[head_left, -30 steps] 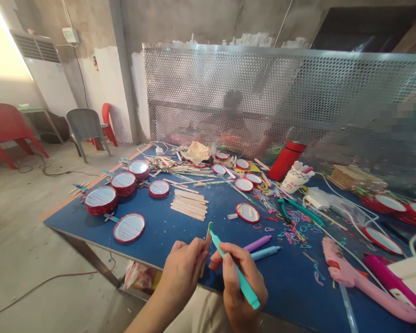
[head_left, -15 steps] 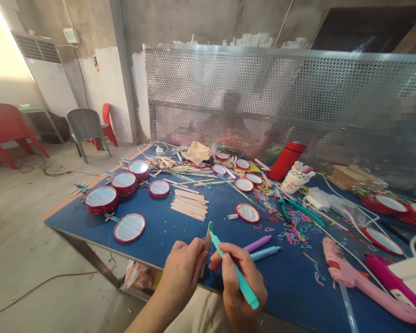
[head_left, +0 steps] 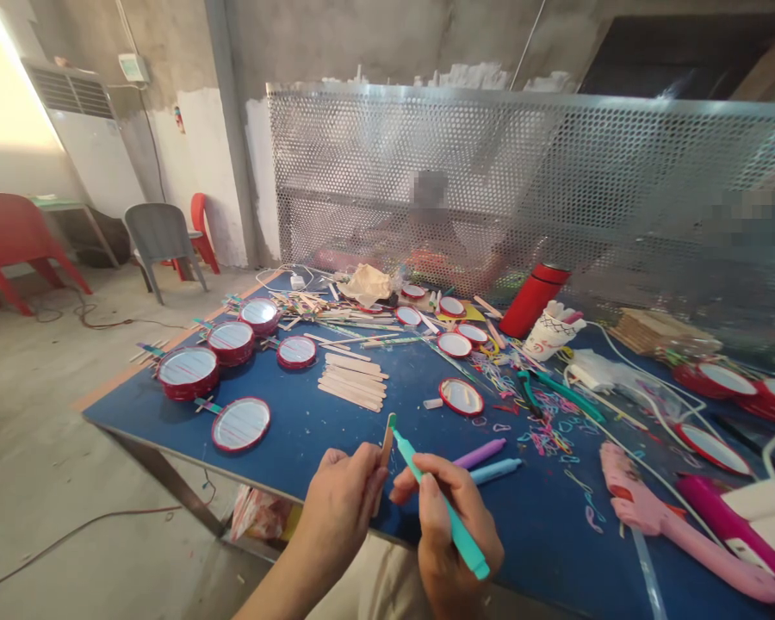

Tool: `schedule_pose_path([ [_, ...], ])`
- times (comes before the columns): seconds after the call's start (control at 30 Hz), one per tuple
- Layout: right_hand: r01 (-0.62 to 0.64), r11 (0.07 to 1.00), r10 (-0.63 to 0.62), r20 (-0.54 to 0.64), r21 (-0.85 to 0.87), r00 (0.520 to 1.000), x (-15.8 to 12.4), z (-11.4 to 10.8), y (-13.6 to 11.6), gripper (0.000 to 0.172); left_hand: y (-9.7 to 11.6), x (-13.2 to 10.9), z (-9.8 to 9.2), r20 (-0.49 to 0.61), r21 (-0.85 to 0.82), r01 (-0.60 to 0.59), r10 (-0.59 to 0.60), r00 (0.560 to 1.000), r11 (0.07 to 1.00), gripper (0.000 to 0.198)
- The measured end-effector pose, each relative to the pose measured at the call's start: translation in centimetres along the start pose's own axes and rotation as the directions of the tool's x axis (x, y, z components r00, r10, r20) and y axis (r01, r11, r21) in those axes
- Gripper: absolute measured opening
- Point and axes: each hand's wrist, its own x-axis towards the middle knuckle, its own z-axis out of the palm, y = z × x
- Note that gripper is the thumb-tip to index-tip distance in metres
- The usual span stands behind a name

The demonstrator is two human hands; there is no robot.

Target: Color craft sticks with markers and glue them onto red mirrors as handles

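While the left hand [head_left: 342, 508] hovers over the near edge of the blue desk [head_left: 310, 439], its grip is closed on a wooden craft stick [head_left: 386, 448], which is pinched between thumb and fingers and stands nearly upright. The right hand [head_left: 449, 530] sits just beside it, its grip wrapped around a teal marker [head_left: 468, 548] that slants up and to the left. The marker's tip meets the top end of the craft stick. Both things are in the air above the desk's front edge, close to the person's body.

Just beyond the hands, a purple marker [head_left: 481, 451] and a light blue marker [head_left: 494, 470] lie side by side on the desk. Farther back to the left lies a neat row of bare wooden sticks [head_left: 354, 381]. Around it, round red-rimmed discs [head_left: 240, 424] with pale faces are scattered, some stacked near the left edge. Small coloured loops [head_left: 552, 426] are strewn to the right of centre. A pink glue gun [head_left: 652, 512] lies at the right, near the front. A red bottle [head_left: 533, 299] and a patterned paper cup [head_left: 551, 334] stand at the back, in front of a perforated metal screen [head_left: 555, 164]. On the floor to the left stand a grey chair [head_left: 161, 234] and a red chair [head_left: 13, 232].
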Motion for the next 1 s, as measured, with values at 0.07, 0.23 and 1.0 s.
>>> schedule_pose_path([
  [0.07,0.011,1.000,-0.011,0.005,-0.002,1.000,0.09,0.05,-0.10,0.014,0.00,0.00,0.00,-0.007,0.004,-0.002,0.002,1.000,1.000,0.027],
  [0.23,-0.023,0.999,0.023,-0.012,0.027,1.000,0.10,-0.09,0.02,0.014,0.08,0.00,0.11,-0.019,0.022,0.003,-0.003,1.000,1.000,0.026],
  [1.0,-0.044,0.999,0.045,-0.073,0.017,0.996,-0.49,-0.04,0.59,0.014,-0.17,-0.20,0.28,0.020,0.032,0.036,-0.036,0.999,0.999,0.026],
])
